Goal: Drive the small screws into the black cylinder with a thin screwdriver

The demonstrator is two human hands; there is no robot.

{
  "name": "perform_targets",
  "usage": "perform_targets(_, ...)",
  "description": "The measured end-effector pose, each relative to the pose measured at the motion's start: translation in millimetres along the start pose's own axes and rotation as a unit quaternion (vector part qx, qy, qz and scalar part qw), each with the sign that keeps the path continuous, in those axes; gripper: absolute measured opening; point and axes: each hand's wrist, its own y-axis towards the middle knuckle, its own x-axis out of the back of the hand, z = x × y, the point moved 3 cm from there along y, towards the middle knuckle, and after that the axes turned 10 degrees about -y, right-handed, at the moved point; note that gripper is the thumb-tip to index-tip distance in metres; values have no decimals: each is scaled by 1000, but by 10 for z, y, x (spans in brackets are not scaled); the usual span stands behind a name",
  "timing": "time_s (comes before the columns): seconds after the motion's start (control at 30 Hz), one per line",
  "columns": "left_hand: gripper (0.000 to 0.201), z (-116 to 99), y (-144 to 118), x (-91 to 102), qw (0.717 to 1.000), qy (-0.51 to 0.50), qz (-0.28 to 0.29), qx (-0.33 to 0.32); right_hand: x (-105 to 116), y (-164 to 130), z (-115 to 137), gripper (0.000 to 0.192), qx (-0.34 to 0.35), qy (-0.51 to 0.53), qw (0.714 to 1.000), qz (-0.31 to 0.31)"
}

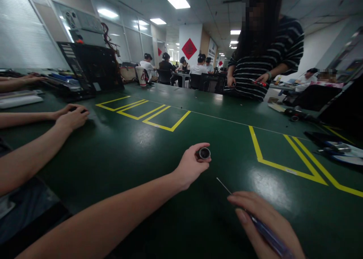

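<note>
**Two hands, small ring part and thin-shafted tool over a green counter**

Item 1. Left hand [190,167]: reaches out over the dark green glossy counter [136,145], fingers curled tight round a small black cylindrical ring with a pale inner rim [204,153]. The ring sits at the fingertips, open end toward the camera, held just above or at the counter surface; which of the two cannot be told.

Item 2. Right hand [266,221]: nearer the camera than the ring and to its right, closed round the blue translucent handle of a slim screwdriver-like tool [252,217]. The thin metal shaft points up and left toward the ring, its tip well short of it.

Item 3. Yellow tape outlines [286,153]: right of the ring, marked on the counter; a second set lies beyond the ring to the left.

Item 4. Other people's forearms and hands [70,117]: left of the ring, resting on the counter. A person in a striped top [263,62] stands at the far edge, beyond the ring.

Risk note. The ring is small and pinched only at the fingertips: pressure from the tool tip could plausibly roll it out of the grip and across the smooth counter. The fine shaft could also skid off the rim toward the left fingers.
</note>
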Motion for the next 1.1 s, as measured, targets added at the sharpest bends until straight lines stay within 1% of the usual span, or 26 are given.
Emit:
perform_targets(0.03,52,7,54,41,999,33,-13,-39,-3,21,-17,16,-30,20,999,14)
perform_targets(0.1,45,6,165,114,987,110,-36,-114,-21,58,-70,13,-113,63,990,47)
perform_targets(0.17,39,-8,278,167,968,186,-44,-161,-58,97,-136,15,-202,123,970,65)
perform_targets(0.23,33,-34,387,202,945,260,-35,-193,-113,160,-203,20,-268,200,940,62)
perform_targets(0.33,30,-57,547,250,914,342,-31,-217,-224,327,-301,20,-316,318,893,43)
perform_targets(0.37,32,-55,600,268,909,355,-37,-217,-263,398,-337,20,-324,351,878,35)
perform_targets(0.47,34,-23,747,291,915,341,-23,-213,-372,623,-454,21,-338,431,837,-6)
perform_targets(0.53,34,14,823,282,933,301,18,-195,-445,757,-529,22,-332,458,824,-30)
perform_targets(0.57,33,31,852,282,942,282,26,-180,-483,811,-563,22,-326,462,824,-38)
perform_targets(0.67,31,47,895,274,948,264,39,-176,-598,896,-648,25,-312,448,836,-46)
perform_targets(0.77,20,59,907,268,949,258,55,-171,-682,863,-696,28,-309,404,861,-28)
perform_targets(0.83,15,68,909,276,947,269,51,-165,-702,807,-699,27,-303,358,883,-6)
perform_targets(0.93,15,65,899,285,930,321,32,-175,-692,741,-658,27,-273,280,920,29)
perform_targets(1.0,14,59,889,283,917,357,20,-179,-681,725,-612,27,-244,238,939,43)
perform_targets(1.1,13,47,877,271,901,390,11,-189,-688,726,-567,26,-224,207,951,48)
